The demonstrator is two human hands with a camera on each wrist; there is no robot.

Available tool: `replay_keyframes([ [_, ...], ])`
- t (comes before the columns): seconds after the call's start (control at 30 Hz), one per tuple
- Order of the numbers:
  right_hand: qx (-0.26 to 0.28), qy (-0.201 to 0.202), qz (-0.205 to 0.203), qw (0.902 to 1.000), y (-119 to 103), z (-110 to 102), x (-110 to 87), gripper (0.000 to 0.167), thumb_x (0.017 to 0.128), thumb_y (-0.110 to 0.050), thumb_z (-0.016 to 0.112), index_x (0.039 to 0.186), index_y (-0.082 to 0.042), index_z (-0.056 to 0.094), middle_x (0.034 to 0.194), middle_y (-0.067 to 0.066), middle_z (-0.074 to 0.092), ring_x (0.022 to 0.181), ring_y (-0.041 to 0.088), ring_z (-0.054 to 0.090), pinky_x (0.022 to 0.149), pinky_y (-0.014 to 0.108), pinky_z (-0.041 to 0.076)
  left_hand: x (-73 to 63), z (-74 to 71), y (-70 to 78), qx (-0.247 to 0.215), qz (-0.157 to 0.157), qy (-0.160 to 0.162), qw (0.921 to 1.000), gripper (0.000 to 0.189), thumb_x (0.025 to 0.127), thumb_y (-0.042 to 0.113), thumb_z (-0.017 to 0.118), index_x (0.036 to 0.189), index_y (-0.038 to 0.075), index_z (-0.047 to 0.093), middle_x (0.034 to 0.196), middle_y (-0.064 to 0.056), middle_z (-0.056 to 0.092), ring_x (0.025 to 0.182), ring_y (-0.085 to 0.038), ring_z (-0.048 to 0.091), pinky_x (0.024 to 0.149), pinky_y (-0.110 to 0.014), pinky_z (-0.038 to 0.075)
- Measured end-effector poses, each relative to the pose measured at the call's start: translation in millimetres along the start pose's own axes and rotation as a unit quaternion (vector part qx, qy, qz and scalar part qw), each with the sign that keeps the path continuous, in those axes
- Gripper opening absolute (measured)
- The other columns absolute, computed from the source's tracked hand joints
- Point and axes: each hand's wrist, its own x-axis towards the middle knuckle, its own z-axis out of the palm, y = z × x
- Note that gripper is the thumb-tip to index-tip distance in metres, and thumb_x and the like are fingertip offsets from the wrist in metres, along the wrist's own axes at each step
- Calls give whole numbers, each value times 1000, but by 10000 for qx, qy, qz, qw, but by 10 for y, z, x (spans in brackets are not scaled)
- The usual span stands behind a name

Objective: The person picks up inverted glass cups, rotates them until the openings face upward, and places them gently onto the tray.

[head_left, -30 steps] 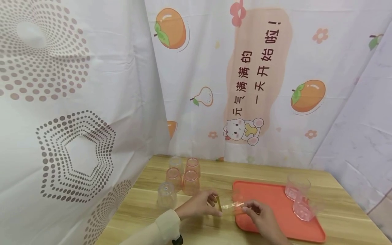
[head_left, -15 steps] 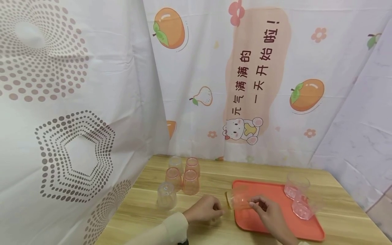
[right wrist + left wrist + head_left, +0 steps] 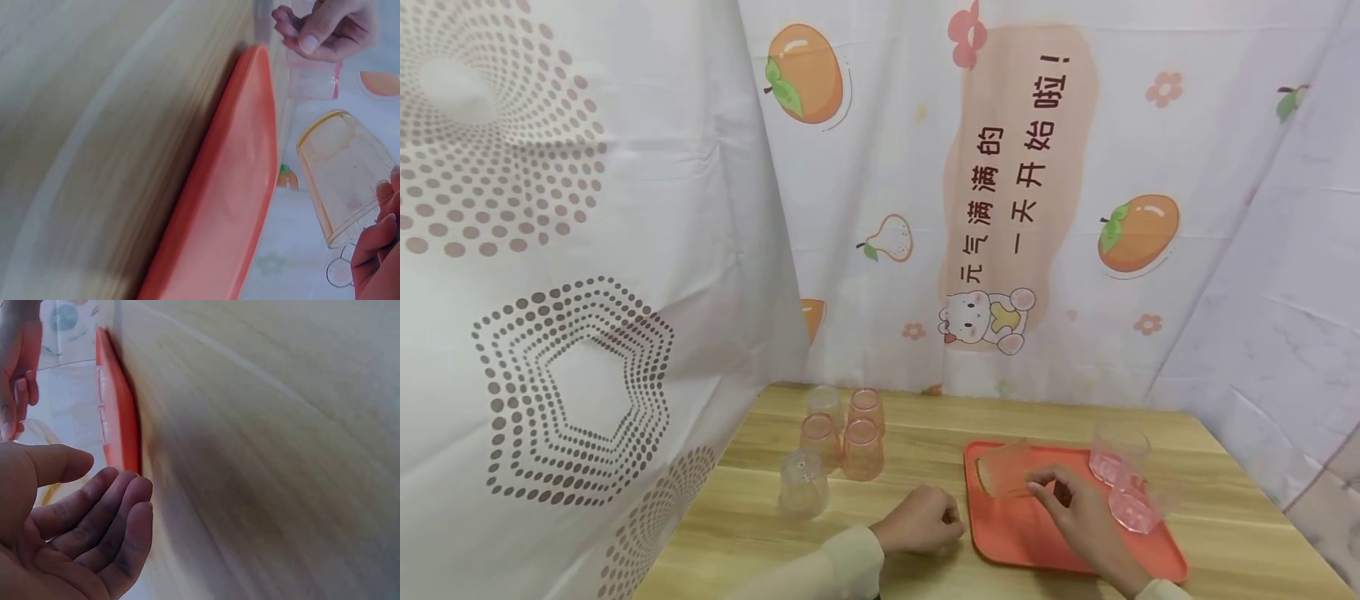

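Observation:
My right hand (image 3: 1075, 508) pinches a see-through amber cup (image 3: 1003, 471) by one end, with the cup tilted on its side over the left part of the red tray (image 3: 1030, 542). In the right wrist view, the cup (image 3: 347, 175) shows a yellow rim at the end away from my fingers (image 3: 375, 240). My left hand (image 3: 922, 521) hovers beside the tray's left edge, fingers loosely curled and nothing in them. The left wrist view shows its bare palm (image 3: 69, 550). Two pink-based clear cups, a far one (image 3: 1116, 458) and a near one (image 3: 1135, 504), stand at the tray's right side.
Several cups are grouped at the table's left: a clear one (image 3: 803, 483) in front, pink ones (image 3: 862, 450) behind it, and another clear one (image 3: 825, 404) at the back. A printed curtain (image 3: 880, 167) hangs behind the wooden table (image 3: 715, 533).
My left hand has let go of the amber cup's rim end and drawn down from it. My right hand has carried the cup rightward, over the tray.

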Motion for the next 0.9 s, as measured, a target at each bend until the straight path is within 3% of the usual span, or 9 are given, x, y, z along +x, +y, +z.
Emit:
replay_keyframes([
  [0.27,-324,17,-201,9993,94,-149,40,17,87,-1,79,93,-15,71,80,-10,62,53,3,38,48,23,35,47,96,43,221,-49,-33,9997,32,94,16,71,63,19,64,47,17,44,41,3,37,41,-16,33],
  [0.57,-749,-1,-500,9959,197,-250,108,17,85,0,81,93,-13,74,75,-10,60,51,1,36,47,23,35,95,203,93,498,210,-38,9985,49,89,11,68,48,19,43,42,17,28,37,4,22,37,-15,19],
  [0.9,-1300,191,-1128,9849,324,-303,226,25,78,5,85,89,-14,73,78,-13,62,56,-4,38,48,21,36,133,271,124,604,-167,88,9980,53,89,15,71,47,20,40,40,16,27,35,3,21,35,-16,17],
])
